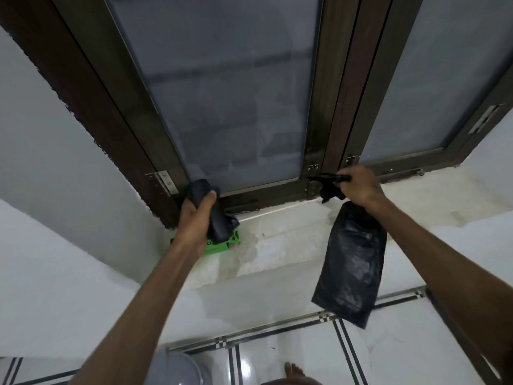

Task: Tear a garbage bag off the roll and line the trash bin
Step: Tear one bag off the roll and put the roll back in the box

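My left hand (194, 220) grips the black roll of garbage bags (215, 218) just above its green packet (222, 243), which lies at the left end of the window sill. My right hand (358, 187) is closed on the top of a single black garbage bag (349, 265). That bag hangs folded below the hand in front of the sill and is apart from the roll. A grey rounded object, possibly the trash bin (177, 368), shows at the bottom edge by my left forearm.
A white stained window sill (277, 240) runs below a dark brown frosted-glass window (227, 87). White walls stand on both sides. The floor is glossy white tile with black lines (277, 354), and a bare foot (294, 370) shows at the bottom.
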A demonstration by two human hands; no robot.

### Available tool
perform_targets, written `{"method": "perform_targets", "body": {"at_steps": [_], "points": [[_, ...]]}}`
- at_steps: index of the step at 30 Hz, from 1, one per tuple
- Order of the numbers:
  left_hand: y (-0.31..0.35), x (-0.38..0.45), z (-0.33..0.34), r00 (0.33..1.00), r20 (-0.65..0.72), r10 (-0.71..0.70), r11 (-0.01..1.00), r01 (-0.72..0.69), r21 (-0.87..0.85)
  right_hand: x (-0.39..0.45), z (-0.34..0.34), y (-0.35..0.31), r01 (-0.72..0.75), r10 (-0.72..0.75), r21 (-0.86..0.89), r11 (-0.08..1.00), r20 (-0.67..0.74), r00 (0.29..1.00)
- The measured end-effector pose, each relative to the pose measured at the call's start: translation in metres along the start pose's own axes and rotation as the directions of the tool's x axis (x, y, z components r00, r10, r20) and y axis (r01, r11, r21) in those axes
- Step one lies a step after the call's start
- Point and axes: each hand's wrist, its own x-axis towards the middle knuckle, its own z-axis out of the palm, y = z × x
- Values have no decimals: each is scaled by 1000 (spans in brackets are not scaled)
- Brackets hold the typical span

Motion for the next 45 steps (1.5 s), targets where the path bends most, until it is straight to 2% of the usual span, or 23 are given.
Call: {"method": "perform_targets", "body": {"at_steps": [4,7,10,12,14,16,18,21,24,26,28,29,32,34,36,38,40,42,44,45], "points": [[0,-6,6,999,37,27,997,-29,66,11,-11,-26,104,-101,62,993,-44,994],[-8,-4,9,997,61,49,998,-52,37,16,-12,-32,142,-139,106,984,-32,990],[-7,-4,8,998,44,43,999,-44,22,10,-14,-34,147,-156,122,982,63,986],[-9,-1,6,998,35,51,998,-52,45,3,-12,-38,170,-213,217,961,190,958],[-12,3,6,999,22,48,996,-49,68,-3,-12,-38,186,-280,279,942,347,895],[-11,4,7,1000,15,21,996,-23,89,-3,-10,-35,265,-343,227,937,453,823],[-10,2,8,1000,25,1,995,-4,98,0,-8,-31,368,-401,167,915,483,778],[-9,3,8,1000,29,4,994,-7,111,2,-12,-32,435,-452,169,884,541,709],[-7,6,6,996,74,49,994,-56,91,-3,-18,-37,512,-369,-3,859,688,624],[-4,7,5,991,106,83,992,-92,84,-7,-19,-40,563,-280,-93,821,794,540],[-2,6,5,985,129,113,988,-125,87,-14,-22,-46,558,-232,-83,826,852,469],[-1,7,6,982,140,128,985,-142,96,-17,-25,-51,537,-224,-67,841,860,458],[-1,4,7,973,162,162,975,-183,125,-21,-32,-60,422,-292,71,904,823,488],[-4,1,7,964,176,200,956,-231,181,-21,-35,-61,294,-376,256,921,783,495],[-6,-2,5,950,198,242,923,-289,253,-20,-34,-58,164,-476,462,872,718,507],[-5,-7,4,933,245,264,879,-337,337,-18,-30,-55,60,-521,611,789,615,591],[-4,-12,4,908,332,253,800,-390,456,-17,-25,-56,-38,-494,703,710,536,685],[-3,-16,6,882,417,220,706,-439,556,-17,-22,-63,-100,-455,748,656,497,739],[-2,-18,6,841,511,175,606,-502,618,-17,-21,-69,-120,-409,739,663,491,769],[-3,-18,6,815,558,159,520,-549,654,-17,-21,-71,-109,-390,716,690,495,776]]}}
